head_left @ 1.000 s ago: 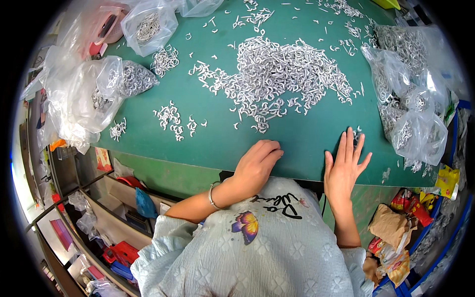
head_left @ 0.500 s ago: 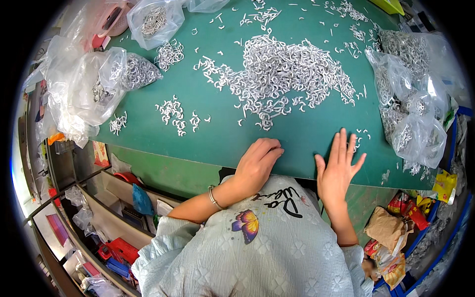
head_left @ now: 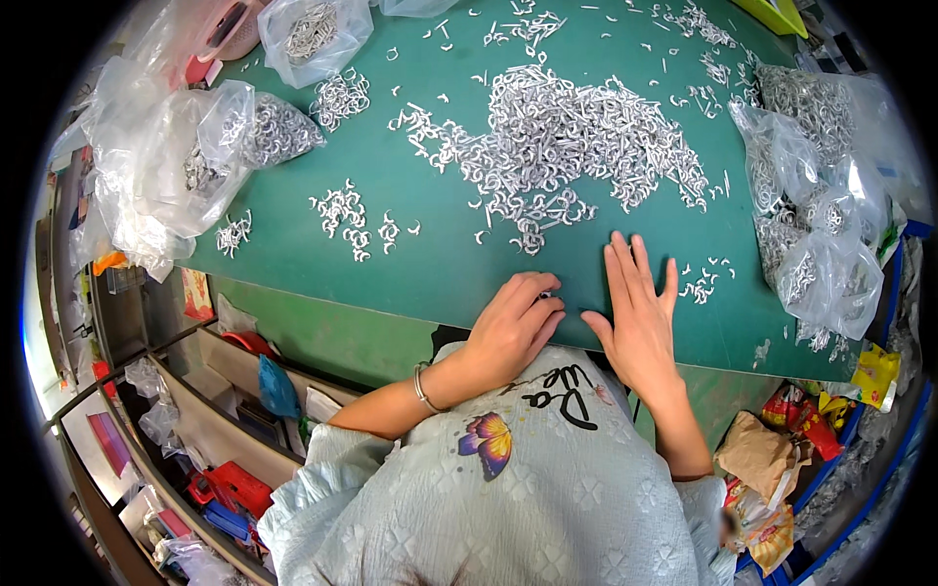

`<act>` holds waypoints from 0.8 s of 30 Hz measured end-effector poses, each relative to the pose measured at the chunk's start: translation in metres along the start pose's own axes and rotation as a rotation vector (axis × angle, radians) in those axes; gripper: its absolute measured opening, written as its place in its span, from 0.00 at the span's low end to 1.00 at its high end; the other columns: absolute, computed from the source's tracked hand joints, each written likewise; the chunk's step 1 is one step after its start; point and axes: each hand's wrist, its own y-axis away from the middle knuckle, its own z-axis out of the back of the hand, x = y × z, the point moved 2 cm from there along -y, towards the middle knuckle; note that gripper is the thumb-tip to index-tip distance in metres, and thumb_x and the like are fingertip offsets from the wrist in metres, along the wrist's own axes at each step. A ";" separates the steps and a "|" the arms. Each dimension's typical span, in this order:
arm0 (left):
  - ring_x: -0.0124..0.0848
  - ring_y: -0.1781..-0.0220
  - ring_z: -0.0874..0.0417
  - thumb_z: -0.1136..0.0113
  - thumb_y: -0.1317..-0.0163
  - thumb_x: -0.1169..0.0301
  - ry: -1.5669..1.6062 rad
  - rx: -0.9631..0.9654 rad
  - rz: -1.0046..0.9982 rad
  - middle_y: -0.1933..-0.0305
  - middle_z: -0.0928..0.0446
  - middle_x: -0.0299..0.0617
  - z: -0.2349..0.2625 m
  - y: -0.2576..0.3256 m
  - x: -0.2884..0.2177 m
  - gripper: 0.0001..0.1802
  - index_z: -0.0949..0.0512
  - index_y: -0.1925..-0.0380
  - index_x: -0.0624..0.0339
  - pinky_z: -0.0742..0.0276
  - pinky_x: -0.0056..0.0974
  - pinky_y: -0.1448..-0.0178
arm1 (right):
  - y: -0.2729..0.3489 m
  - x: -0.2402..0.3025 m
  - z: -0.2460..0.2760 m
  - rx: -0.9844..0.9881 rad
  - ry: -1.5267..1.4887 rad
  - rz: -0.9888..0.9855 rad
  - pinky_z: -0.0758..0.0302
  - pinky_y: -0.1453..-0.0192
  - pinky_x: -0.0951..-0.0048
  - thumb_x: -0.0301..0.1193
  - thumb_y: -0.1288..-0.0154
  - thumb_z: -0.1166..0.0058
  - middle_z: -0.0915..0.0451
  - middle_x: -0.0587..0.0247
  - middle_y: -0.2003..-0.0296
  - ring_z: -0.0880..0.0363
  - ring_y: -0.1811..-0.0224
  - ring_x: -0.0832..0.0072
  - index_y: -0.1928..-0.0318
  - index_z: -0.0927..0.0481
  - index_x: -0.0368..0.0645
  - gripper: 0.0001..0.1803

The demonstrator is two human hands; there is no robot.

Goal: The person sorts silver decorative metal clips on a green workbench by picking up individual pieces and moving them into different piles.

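Your left hand, fingers curled shut on a small silvery metal hook, sits at the near edge of the green tabletop, at nine o'clock of your flat, open right hand; a loose pinch could drop it off that edge.

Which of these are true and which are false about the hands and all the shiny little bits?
1. The right hand lies flat on the green table with fingers spread. True.
2. The left hand is high in the air. False: it rests curled at the table's near edge.
3. A big pile of small metal pieces lies beyond the hands. True.
4. The clear plastic bags are empty. False: they hold metal pieces.
5. The left wrist wears a bracelet. True.
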 end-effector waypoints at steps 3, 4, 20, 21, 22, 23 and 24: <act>0.47 0.51 0.22 0.32 0.50 0.82 0.004 0.005 -0.009 0.53 0.25 0.49 0.000 -0.001 0.000 0.13 0.22 0.63 0.66 0.24 0.45 0.50 | 0.019 -0.003 0.000 0.067 -0.055 -0.020 0.60 0.25 0.35 0.39 0.44 0.35 0.46 0.54 0.26 0.52 0.22 0.56 0.30 0.40 0.34 0.46; 0.47 0.51 0.22 0.32 0.50 0.82 0.005 0.003 -0.009 0.52 0.25 0.50 0.000 -0.001 0.000 0.14 0.22 0.62 0.66 0.24 0.45 0.50 | 0.023 -0.004 0.001 0.082 -0.090 -0.021 0.60 0.25 0.35 0.39 0.45 0.34 0.46 0.54 0.26 0.52 0.22 0.56 0.30 0.41 0.34 0.46; 0.44 0.49 0.25 0.30 0.51 0.77 -0.055 -0.052 0.057 0.52 0.26 0.45 -0.003 -0.003 -0.005 0.20 0.22 0.56 0.61 0.30 0.46 0.46 | 0.033 0.004 -0.003 -0.005 -0.019 -0.049 0.61 0.29 0.27 0.40 0.45 0.36 0.45 0.59 0.26 0.55 0.22 0.50 0.30 0.38 0.40 0.44; 0.43 0.49 0.26 0.29 0.50 0.76 -0.086 -0.026 0.062 0.52 0.27 0.45 -0.005 -0.004 -0.007 0.19 0.22 0.56 0.60 0.32 0.46 0.47 | 0.029 0.006 -0.003 0.029 -0.002 -0.028 0.61 0.29 0.27 0.40 0.44 0.36 0.45 0.60 0.26 0.55 0.22 0.50 0.30 0.37 0.41 0.43; 0.42 0.50 0.27 0.29 0.50 0.74 -0.116 0.000 0.068 0.53 0.27 0.44 -0.008 -0.006 -0.011 0.19 0.22 0.57 0.59 0.33 0.46 0.48 | 0.027 0.008 -0.004 0.063 0.015 -0.006 0.61 0.29 0.27 0.40 0.44 0.36 0.44 0.61 0.26 0.55 0.22 0.51 0.30 0.37 0.42 0.42; 0.42 0.50 0.28 0.29 0.50 0.73 -0.147 0.025 0.073 0.53 0.28 0.43 -0.010 -0.007 -0.012 0.18 0.21 0.57 0.58 0.35 0.46 0.48 | 0.024 0.010 -0.005 0.073 0.034 0.020 0.61 0.29 0.27 0.39 0.44 0.37 0.43 0.63 0.27 0.55 0.22 0.53 0.31 0.35 0.45 0.41; 0.41 0.50 0.28 0.30 0.49 0.73 -0.168 0.029 0.072 0.54 0.28 0.43 -0.011 -0.007 -0.011 0.18 0.21 0.57 0.57 0.36 0.45 0.49 | 0.025 0.009 -0.004 0.085 0.024 0.001 0.61 0.29 0.27 0.39 0.44 0.37 0.44 0.63 0.26 0.55 0.22 0.53 0.31 0.35 0.45 0.40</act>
